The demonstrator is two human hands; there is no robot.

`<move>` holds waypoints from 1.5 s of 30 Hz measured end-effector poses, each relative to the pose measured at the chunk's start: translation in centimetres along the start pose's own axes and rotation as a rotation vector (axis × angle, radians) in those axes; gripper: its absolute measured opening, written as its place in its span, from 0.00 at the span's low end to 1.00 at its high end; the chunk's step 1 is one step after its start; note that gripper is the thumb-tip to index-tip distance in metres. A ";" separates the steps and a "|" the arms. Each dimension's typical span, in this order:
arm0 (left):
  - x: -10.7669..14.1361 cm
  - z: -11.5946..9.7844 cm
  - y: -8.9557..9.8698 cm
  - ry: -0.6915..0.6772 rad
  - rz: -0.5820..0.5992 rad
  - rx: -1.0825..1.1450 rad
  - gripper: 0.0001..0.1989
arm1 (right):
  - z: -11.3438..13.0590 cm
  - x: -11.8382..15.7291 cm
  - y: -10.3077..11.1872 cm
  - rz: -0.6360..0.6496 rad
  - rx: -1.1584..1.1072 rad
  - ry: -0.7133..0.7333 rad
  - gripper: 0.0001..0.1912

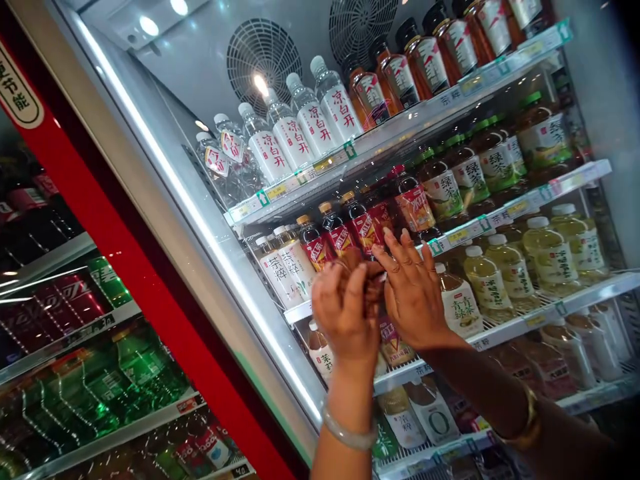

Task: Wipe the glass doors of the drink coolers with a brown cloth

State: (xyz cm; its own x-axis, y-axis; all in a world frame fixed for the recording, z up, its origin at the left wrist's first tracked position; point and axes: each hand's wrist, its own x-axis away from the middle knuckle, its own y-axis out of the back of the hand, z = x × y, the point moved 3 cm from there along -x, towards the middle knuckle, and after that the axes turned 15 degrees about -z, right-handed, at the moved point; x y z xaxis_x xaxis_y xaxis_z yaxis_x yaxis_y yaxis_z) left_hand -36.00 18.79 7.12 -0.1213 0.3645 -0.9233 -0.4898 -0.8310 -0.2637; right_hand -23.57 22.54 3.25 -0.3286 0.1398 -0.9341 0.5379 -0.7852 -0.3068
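Observation:
My left hand (pixel 347 317), with a pale bangle at the wrist, is raised before a lit drinks fridge. Its fingers are loosely bent and apart, with nothing I can make out in them. Close beside it, my right hand (pixel 417 293) has its fingers stretched and spread, holding nothing; a gold-coloured bracelet (pixel 523 417) circles that wrist. A dark brownish shape between the hands looks like a reflection, though blur hides what it is. Behind them are red-labelled bottles (pixel 337 237), white-labelled tea bottles (pixel 287 270) and a large white-labelled bottle (pixel 460 303). Whether either hand touches glass, I cannot tell.
Clear water bottles (pixel 295 133) and dark amber bottles (pixel 433 63) line the top shelf. Green-capped tea bottles (pixel 470 173) stand to the right. A red frame (pixel 125 267) divides this fridge from another holding green bottles (pixel 100 380). The view is tilted.

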 end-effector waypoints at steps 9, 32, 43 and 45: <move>2.7 0.3 2.6 0.055 0.015 -0.106 0.20 | 0.2 0.1 0.5 0.009 0.036 0.086 0.39; 2.9 5.9 6.8 0.209 -0.184 -0.316 0.19 | -0.1 1.3 0.9 0.054 0.028 0.115 0.42; 6.8 3.5 7.4 0.107 -0.003 -0.107 0.15 | 5.2 6.7 0.0 0.064 0.088 0.035 0.46; 6.4 4.8 8.0 0.133 -0.053 -0.190 0.17 | 6.0 7.8 0.0 0.070 0.094 0.096 0.45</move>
State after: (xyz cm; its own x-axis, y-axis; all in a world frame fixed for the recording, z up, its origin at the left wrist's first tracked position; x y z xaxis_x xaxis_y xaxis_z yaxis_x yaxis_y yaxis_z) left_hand -44.79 16.48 0.45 0.0211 0.3614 -0.9322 -0.3201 -0.8809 -0.3488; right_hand -30.81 20.01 -2.93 -0.2149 0.1365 -0.9671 0.4804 -0.8473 -0.2263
